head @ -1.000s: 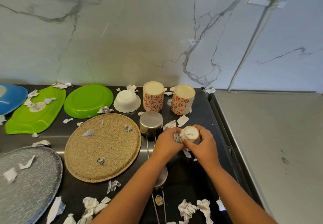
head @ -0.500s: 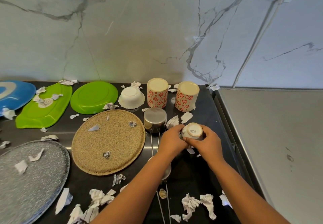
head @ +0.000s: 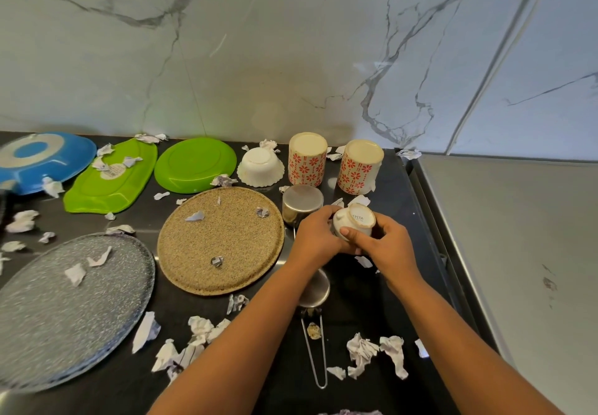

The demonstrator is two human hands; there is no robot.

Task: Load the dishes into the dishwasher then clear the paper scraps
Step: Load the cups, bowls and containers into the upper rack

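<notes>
A small cream cup [head: 355, 221] is tilted, bottom up, above the dark counter [head: 382, 298]. My left hand [head: 318, 236] and my right hand [head: 385, 246] both grip it from either side. Behind it stand two upside-down red-flowered cups [head: 306, 159] [head: 358, 167], a white scalloped bowl [head: 260, 166] and a steel cup [head: 302, 205]. Further left lie a speckled tan plate [head: 221, 240], a round green plate [head: 195, 165], a long green dish [head: 110, 177], a blue plate [head: 38, 160] and a grey speckled plate [head: 71, 311]. Crumpled paper scraps [head: 362, 351] litter the counter and plates.
A steel ladle [head: 314, 327] with a wire handle lies under my left forearm. A grey metal surface [head: 517, 269] borders the counter on the right. The marble wall [head: 291, 58] rises right behind the dishes.
The small cream cup has come up off the counter and tipped sideways between my hands. The view has shifted, showing more of the counter's left side.
</notes>
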